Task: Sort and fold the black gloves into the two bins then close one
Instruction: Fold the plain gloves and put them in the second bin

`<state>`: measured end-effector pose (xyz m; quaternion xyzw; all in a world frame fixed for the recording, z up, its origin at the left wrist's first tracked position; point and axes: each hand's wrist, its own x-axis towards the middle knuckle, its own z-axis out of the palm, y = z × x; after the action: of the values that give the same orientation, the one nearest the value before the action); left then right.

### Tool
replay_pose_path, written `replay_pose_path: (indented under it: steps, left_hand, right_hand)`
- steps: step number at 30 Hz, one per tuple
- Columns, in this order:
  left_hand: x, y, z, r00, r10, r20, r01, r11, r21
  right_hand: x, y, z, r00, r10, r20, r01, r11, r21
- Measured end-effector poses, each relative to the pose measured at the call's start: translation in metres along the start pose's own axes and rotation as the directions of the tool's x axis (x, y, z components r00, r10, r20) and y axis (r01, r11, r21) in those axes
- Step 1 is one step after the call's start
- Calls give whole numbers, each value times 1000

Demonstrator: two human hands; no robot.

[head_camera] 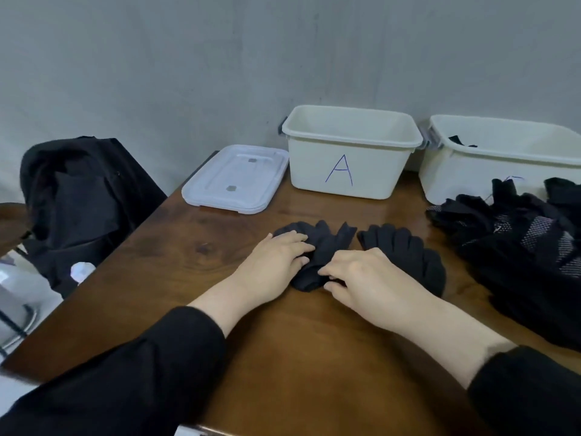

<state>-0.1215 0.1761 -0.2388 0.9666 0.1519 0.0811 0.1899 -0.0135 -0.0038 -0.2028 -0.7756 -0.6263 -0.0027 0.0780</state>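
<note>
A black glove (327,243) lies on the wooden table (220,247) in front of me, its fingers pointing away. My left hand (276,259) rests flat on its left side. My right hand (358,275) pinches the glove's cuff end with curled fingers. A second black glove (405,247) lies just to the right, partly under my right hand. The white bin marked A (349,152) stands open at the back. Another white bin (503,158) to its right holds a dark item. A pile of black gloves (518,240) sits at the right edge.
A clear plastic lid (235,180) lies flat left of bin A. A black backpack (78,196) sits on a chair off the table's left edge. A grey wall stands close behind the bins.
</note>
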Motion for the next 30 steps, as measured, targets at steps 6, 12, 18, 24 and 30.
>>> replay_pose_path:
  steps: [6, 12, 18, 24, 30]
  left_hand:
    - [18, 4, -9, 993, -22, -119, -4, 976, -220]
    - [40, 101, -22, 974, 135, -179, -156, 982, -108]
    - [65, 202, 11, 941, 329, -76, -335, 938, -86]
    - [71, 263, 38, 912, 411, 1, -410, 909, -73]
    - [73, 273, 49, 913, 409, 3, -407, 909, -91]
  right_hand:
    - [-46, 25, -47, 957, 197, -213, -156, 968, 194]
    - [-139, 107, -89, 773, 509, -378, -488, 858, 159]
    - [-219, 156, -103, 571, 780, -255, -778, 614, 137]
    - [-240, 174, -82, 518, 831, -200, -812, 552, 191]
    - [-238, 185, -79, 545, 740, -393, -686, 664, 297]
